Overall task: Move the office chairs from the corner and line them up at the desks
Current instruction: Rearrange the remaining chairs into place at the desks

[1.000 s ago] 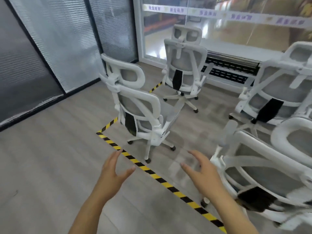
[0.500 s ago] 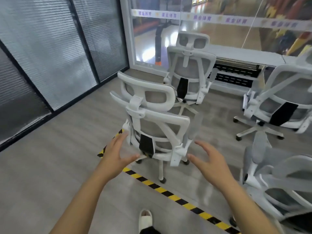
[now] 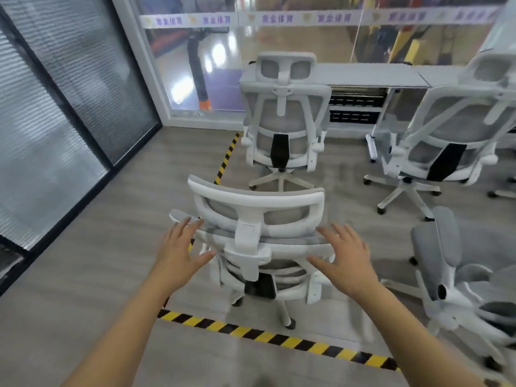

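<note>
A white office chair point(image 3: 255, 208) with grey mesh stands right in front of me, its back toward me, inside a floor area marked by striped tape. My left hand point(image 3: 181, 251) reaches the left end of its backrest top with fingers spread. My right hand point(image 3: 344, 259) hovers at the right end, fingers spread too. Neither hand grips the frame. A second chair point(image 3: 284, 118) stands farther back, pushed up to a white desk point(image 3: 377, 75). A third chair point(image 3: 452, 129) stands at the right, by the same desk row.
Yellow-black floor tape point(image 3: 279, 340) crosses the wood floor below the chair. Another grey chair point(image 3: 458, 289) sits close at my right. Dark-framed glass partitions point(image 3: 69, 88) line the left side, and a glass wall point(image 3: 209, 60) runs behind the desks.
I have stepped closer to the nearest chair, which now faces away squarely. Both hands rose and moved forward to the ends of its backrest top.
</note>
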{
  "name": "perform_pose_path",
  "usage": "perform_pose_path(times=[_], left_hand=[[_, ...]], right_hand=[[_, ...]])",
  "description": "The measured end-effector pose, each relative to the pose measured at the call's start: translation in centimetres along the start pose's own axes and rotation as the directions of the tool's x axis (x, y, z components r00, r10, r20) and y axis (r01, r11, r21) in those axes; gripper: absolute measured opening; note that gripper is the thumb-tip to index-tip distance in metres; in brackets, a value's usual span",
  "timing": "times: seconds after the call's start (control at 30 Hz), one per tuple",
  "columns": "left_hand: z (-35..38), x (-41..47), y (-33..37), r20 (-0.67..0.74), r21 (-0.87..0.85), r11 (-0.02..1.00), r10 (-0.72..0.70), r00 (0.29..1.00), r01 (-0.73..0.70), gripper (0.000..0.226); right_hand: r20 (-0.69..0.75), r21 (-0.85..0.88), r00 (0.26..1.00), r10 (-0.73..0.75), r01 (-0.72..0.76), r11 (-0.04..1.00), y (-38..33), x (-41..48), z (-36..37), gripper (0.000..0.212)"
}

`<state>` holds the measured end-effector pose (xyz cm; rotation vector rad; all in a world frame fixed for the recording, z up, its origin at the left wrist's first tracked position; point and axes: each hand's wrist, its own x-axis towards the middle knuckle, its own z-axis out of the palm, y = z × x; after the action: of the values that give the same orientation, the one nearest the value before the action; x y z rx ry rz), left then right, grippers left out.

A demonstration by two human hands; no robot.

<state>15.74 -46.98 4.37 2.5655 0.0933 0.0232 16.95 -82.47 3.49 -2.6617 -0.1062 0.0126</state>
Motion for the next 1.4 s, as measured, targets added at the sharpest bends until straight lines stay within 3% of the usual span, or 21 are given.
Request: perform_pose_path(times=[0.1,0.2,0.4,0.77,0.97,1.27,1.4], left_hand=[[-0.7,3.7,-2.8,0.055,0.045,0.994,0.098,0.994,-0.101,0.076],[-1.3,6.3,-5.4,0.125,-0.011,0.993,0.114,0.986,-0.113,0.086],[-2.0,8.8,-8.1,0.141,-0.124,0.968,0.233,0.962,-0.216,0.047],[-2.7,10.0,-11.6,0.093,-0.229,0.957,0.204,0.975,-0.178,0.050],[-3.5,9.9,-12.0,0.078,-0.209,0.962,0.194,0.978,-0.174,0.055],[-3.6,9.5,-12.0,0.093,-0.201,0.967,0.180,0.979,-0.159,0.056],[-4.0,9.1,-11.7,0.104,-0.324,0.939,0.160,0.982,-0.119,0.060]], right_hand=[[0.015,-0.068,0.997,0.081,-0.080,0.994,-1.0,1.5,1.4,0.063],[0.010,0.029,0.990,0.142,-0.143,0.989,-2.2,1.9,2.0,0.054],[-0.007,0.060,0.982,0.189,-0.188,0.980,-3.4,1.5,2.9,0.057],[-0.053,0.082,0.980,0.190,-0.185,0.979,-6.4,2.3,4.5,0.065],[-0.073,0.091,0.982,0.172,-0.165,0.982,-7.2,3.0,5.2,0.058],[-0.118,0.121,0.982,0.145,-0.131,0.984,-6.5,2.8,5.7,0.066],[-0.109,0.094,0.985,0.136,-0.126,0.988,-6.8,2.6,5.8,0.066]])
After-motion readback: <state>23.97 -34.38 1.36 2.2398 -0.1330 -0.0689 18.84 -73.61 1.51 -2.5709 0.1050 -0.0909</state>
